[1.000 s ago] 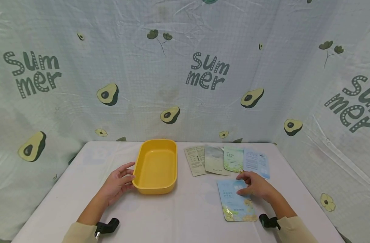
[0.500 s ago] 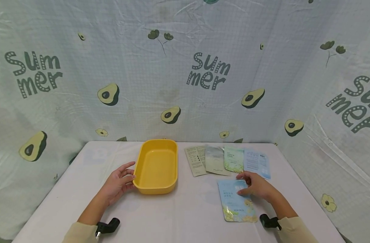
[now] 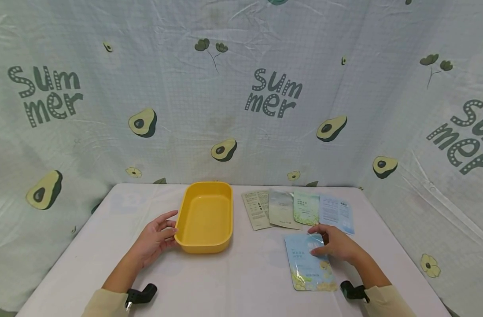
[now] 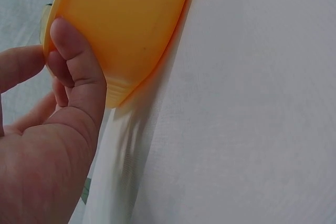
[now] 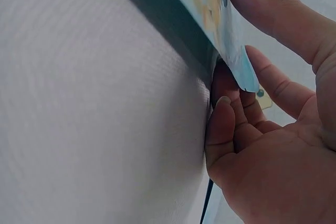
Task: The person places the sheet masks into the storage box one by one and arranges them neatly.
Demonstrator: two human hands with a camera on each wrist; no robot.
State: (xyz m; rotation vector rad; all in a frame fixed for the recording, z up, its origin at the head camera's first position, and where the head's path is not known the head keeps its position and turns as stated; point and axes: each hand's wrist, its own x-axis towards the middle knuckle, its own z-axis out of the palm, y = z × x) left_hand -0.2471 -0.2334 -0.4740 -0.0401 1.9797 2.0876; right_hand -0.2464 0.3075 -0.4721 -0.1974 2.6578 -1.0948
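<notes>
A yellow plastic tray [image 3: 204,220] with rounded corners sits left of the table's middle. My left hand [image 3: 156,240] holds its left side. In the left wrist view, the thumb and a finger [image 4: 21,66] meet at the rim of the tray [image 4: 131,19]. On the right, my right hand [image 3: 336,244] pinches the upper right edge of a light-blue sheet mask packet [image 3: 306,264]. The right wrist view shows the thumb [image 5: 278,17] above the raised packet edge [image 5: 239,66] and curled fingers below it.
Behind the blue packet lie several flat packets side by side: a beige printed one [image 3: 256,210], a silvery-beige one [image 3: 282,209], a green one [image 3: 306,207] and a pale-blue one [image 3: 336,213]. A patterned curtain [image 3: 178,97] rises behind the white table [image 3: 241,281].
Both hands keep their places on the tray and the blue packet. The whole view has shifted very slightly.
</notes>
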